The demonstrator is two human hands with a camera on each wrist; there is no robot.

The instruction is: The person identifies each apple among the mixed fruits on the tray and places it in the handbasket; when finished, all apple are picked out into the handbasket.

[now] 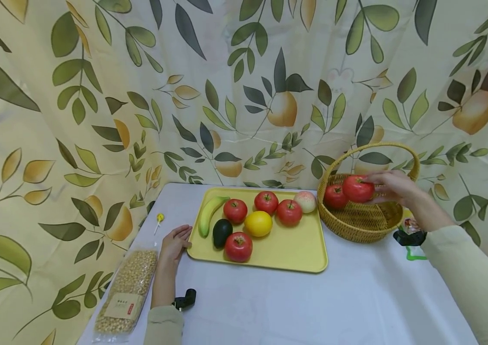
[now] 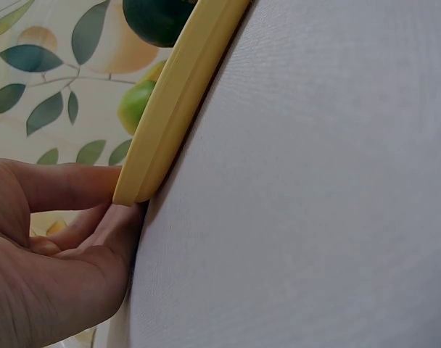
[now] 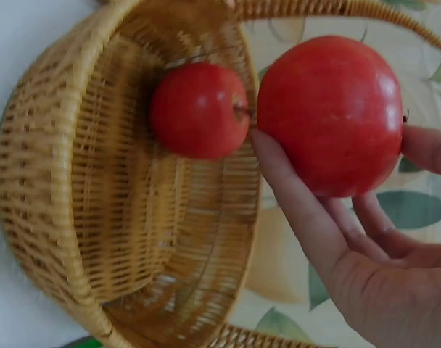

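My right hand (image 1: 392, 186) holds a red apple (image 3: 329, 116) between thumb and fingers, over the rim of the wicker basket (image 1: 352, 232). Another red apple (image 3: 199, 110) lies inside the basket, against its wall. With its fingertips my left hand (image 1: 177, 243) pinches the near left corner of a yellow tray (image 2: 173, 109). Several red apples (image 1: 238, 247), a banana (image 1: 210, 214), an avocado (image 1: 222, 233), a lemon (image 1: 258, 224) and a pale pink peach (image 1: 306, 201) lie on the tray.
A clear bag of pale beans or grains (image 1: 129, 282) lies at the table's left edge, near a yellow lollipop (image 1: 160, 218). Partly hidden behind the basket and right wrist is a colourful packet (image 1: 415, 251). A leaf-patterned curtain (image 1: 270, 96) hangs behind the table.
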